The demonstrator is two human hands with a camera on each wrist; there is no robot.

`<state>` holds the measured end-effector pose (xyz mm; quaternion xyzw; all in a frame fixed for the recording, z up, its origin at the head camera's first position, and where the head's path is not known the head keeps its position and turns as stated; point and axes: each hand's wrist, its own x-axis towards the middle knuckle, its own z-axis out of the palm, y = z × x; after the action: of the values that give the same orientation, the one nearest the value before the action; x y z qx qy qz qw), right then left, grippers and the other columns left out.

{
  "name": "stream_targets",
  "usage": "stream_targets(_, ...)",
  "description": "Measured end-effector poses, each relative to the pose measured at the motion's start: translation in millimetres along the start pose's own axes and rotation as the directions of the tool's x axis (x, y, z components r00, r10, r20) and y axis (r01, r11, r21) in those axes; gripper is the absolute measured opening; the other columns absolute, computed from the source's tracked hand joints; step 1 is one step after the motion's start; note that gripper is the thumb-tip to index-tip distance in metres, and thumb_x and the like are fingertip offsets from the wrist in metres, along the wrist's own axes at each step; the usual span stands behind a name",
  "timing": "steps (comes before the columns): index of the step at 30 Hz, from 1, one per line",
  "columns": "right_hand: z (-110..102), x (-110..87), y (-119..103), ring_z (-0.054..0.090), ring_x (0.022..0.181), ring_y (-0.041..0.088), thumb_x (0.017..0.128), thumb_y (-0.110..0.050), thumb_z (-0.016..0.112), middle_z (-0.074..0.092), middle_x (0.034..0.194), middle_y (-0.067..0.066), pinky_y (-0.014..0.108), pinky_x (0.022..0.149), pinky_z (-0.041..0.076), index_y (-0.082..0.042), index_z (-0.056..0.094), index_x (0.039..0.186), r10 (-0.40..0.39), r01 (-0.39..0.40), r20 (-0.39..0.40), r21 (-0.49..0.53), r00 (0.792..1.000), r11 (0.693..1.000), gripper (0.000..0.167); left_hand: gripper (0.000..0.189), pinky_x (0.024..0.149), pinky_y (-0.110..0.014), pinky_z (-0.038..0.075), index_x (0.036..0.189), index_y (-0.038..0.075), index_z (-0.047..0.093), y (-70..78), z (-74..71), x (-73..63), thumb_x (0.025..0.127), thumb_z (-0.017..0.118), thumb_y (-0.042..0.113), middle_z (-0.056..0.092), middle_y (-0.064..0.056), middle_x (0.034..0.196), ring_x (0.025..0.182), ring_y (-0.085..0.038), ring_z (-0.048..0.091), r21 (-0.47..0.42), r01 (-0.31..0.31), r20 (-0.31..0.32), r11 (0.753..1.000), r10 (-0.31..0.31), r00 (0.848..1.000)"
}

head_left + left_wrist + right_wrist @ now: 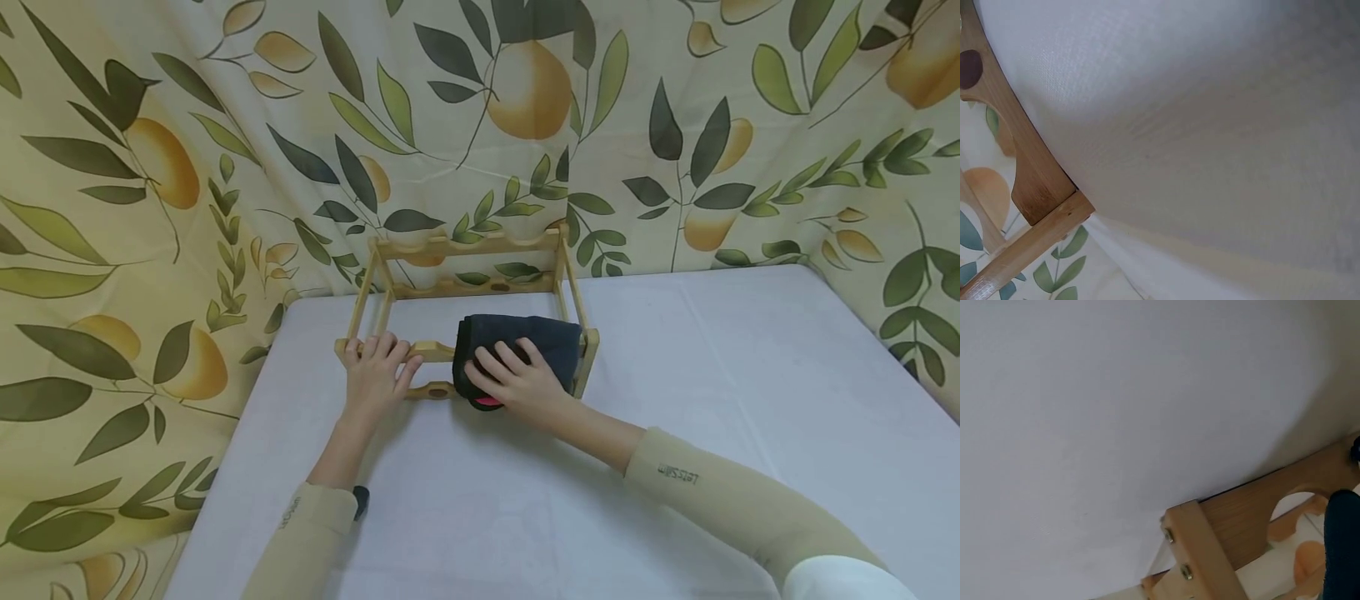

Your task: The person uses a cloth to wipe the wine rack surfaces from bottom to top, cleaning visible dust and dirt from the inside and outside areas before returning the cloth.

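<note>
A light wooden rack (429, 351) with scalloped rails stands at the far side of the table. At its front left corner my left hand (372, 379) holds the upper front rail, fingers over the top and thumb toward the right. A dark blue fabric bundle (558, 337) with black edging and a bit of pink at its lower end lies over the right part of the rack. My right hand (525, 383) grips the bundle from the front, fingers spread over it. In the right wrist view only an edge of the bundle (1342, 550) shows; neither wrist view shows a hand.
A white cloth (675, 375) covers the table. Behind and to the left hangs a curtain (465, 108) printed with leaves and orange fruit, close behind the rack. The table's right edge slants away at the far right.
</note>
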<state>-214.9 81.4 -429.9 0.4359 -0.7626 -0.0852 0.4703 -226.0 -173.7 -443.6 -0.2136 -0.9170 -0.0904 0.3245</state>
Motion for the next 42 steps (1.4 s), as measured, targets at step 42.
stream_targets(42,-11.3,-22.9,-9.6,0.050,0.081,0.023,0.075,-0.029,0.068,0.055,0.093,0.006,0.045,0.072,0.041,-0.017,0.061,0.096,0.037,-0.047,0.099,0.104,0.994,0.994,0.025,0.057,0.087,-0.050,0.020,0.089,0.012,0.052,-0.6,0.2,0.1,0.095,0.015,0.054,0.044,-0.005,0.088,0.085,-0.026,0.039,0.008,-0.011,-0.011,1.000,0.011,1.000)
